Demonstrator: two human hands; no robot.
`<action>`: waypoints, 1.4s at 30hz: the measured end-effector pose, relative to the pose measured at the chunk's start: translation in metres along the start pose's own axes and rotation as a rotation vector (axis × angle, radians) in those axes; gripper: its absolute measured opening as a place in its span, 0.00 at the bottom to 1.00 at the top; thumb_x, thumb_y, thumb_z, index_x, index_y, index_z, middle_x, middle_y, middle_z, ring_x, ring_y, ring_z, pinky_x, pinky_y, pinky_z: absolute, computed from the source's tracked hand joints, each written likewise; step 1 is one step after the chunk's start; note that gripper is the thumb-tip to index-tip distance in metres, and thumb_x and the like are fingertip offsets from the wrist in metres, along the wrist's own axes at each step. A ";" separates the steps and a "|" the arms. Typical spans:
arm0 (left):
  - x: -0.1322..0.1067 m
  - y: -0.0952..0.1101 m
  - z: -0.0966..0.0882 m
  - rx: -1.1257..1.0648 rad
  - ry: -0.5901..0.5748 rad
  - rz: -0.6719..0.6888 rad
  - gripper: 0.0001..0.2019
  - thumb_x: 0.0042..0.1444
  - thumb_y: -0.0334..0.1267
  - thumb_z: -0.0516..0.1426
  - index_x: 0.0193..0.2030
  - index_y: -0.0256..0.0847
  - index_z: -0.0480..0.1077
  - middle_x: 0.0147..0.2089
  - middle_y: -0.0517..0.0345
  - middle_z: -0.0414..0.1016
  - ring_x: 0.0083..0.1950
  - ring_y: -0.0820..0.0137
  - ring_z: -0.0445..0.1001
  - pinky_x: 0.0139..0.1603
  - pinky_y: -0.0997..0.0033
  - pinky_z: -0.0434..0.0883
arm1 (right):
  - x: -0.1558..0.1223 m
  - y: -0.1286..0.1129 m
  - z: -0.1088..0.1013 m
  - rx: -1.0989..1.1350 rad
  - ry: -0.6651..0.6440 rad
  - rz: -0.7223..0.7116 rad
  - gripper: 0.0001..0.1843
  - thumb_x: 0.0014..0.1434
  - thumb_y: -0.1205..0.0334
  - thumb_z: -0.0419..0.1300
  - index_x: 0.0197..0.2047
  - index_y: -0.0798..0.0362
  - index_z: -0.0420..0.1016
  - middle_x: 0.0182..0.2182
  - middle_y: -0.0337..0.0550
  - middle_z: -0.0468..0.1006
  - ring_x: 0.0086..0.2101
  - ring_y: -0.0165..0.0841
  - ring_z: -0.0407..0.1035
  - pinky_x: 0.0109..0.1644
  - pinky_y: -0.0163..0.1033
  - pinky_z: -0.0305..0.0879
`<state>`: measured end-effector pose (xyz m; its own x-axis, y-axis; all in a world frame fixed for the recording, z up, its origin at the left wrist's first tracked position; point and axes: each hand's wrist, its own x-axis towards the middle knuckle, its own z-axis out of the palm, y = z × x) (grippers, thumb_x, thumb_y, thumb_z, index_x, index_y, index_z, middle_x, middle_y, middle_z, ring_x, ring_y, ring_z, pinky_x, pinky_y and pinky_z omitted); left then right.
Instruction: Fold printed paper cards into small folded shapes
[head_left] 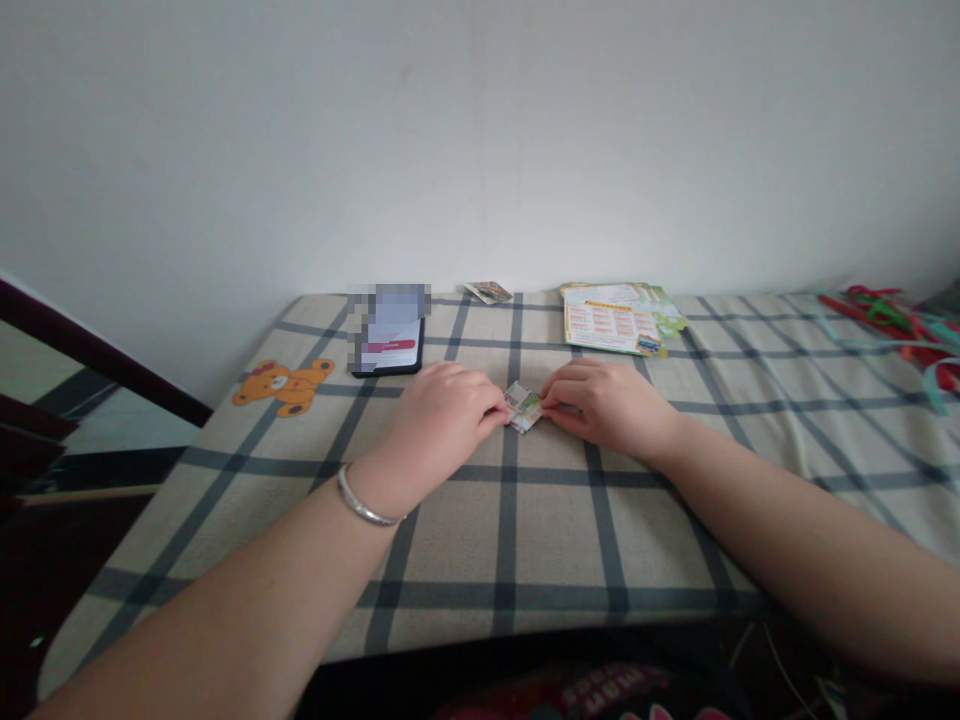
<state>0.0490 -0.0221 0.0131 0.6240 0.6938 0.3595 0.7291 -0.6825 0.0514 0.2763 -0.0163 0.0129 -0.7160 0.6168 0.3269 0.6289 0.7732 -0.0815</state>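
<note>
A small folded piece of printed paper point(523, 407) lies on the checked tablecloth point(525, 520) at the middle of the table. My left hand point(442, 420), with a silver bangle on its wrist, pinches the paper's left side with curled fingers. My right hand point(609, 405) pinches its right side, fingers pressed together on the cloth. Both hands rest on the table.
A phone point(390, 340) with a lit screen lies behind my left hand. A stack of printed leaflets point(616, 317) and a small folded paper point(489, 292) sit near the wall. Red and green ribbons point(900, 320) lie at the far right. A bear print point(285, 382) marks the cloth.
</note>
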 end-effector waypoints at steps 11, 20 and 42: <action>0.000 0.004 -0.005 0.043 -0.069 -0.035 0.07 0.61 0.38 0.57 0.37 0.43 0.76 0.35 0.57 0.78 0.41 0.62 0.74 0.45 0.61 0.68 | 0.001 -0.007 0.001 -0.084 -0.032 0.049 0.11 0.63 0.60 0.55 0.36 0.53 0.78 0.33 0.43 0.77 0.36 0.34 0.69 0.38 0.37 0.60; 0.000 0.004 0.000 0.013 0.005 -0.089 0.06 0.60 0.36 0.57 0.35 0.41 0.75 0.34 0.57 0.78 0.38 0.64 0.74 0.42 0.63 0.66 | 0.005 -0.011 0.004 -0.005 0.010 0.228 0.06 0.59 0.64 0.58 0.36 0.51 0.77 0.32 0.40 0.78 0.35 0.32 0.70 0.37 0.36 0.59; 0.006 -0.005 0.016 -0.185 0.028 -0.226 0.08 0.59 0.35 0.56 0.33 0.43 0.78 0.32 0.58 0.79 0.38 0.65 0.71 0.40 0.64 0.66 | 0.003 -0.017 0.007 -0.019 0.037 0.300 0.11 0.61 0.64 0.56 0.42 0.45 0.80 0.34 0.39 0.80 0.33 0.31 0.71 0.32 0.35 0.56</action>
<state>0.0529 -0.0108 0.0003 0.4412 0.8283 0.3453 0.7836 -0.5432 0.3016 0.2609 -0.0265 0.0092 -0.4862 0.8113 0.3246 0.8164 0.5542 -0.1624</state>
